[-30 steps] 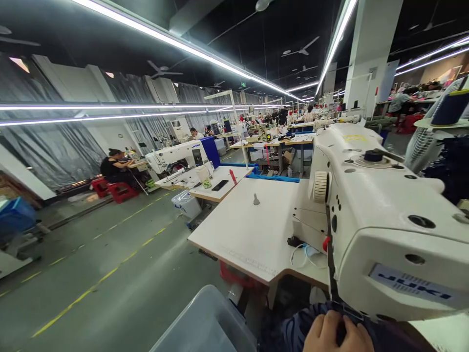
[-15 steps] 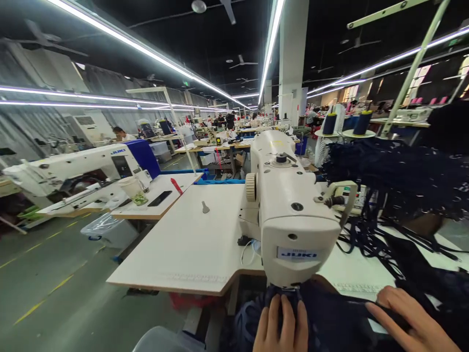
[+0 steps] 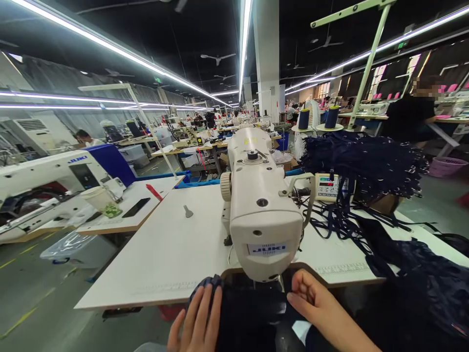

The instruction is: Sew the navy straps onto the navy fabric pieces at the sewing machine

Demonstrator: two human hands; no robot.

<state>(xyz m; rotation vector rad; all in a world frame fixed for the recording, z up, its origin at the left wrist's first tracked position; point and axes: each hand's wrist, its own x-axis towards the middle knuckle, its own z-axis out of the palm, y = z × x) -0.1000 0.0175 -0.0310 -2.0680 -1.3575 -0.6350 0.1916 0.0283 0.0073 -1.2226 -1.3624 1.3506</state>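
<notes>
Left grip (image 3: 200, 320), its fingers slightly spread, rests on dark cloth (image 3: 249, 315) at the lower middle of the frame. The right grip (image 3: 315, 300) curls at the cloth's right edge; I cannot tell whether it pinches. Most cloth lies between them, below the central sewing machine (image 3: 262, 215).

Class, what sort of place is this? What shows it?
Probably a sewing workshop: a JUKI sewing machine stands in front, with navy thread cones and a heap of dark straps nearby.
</notes>
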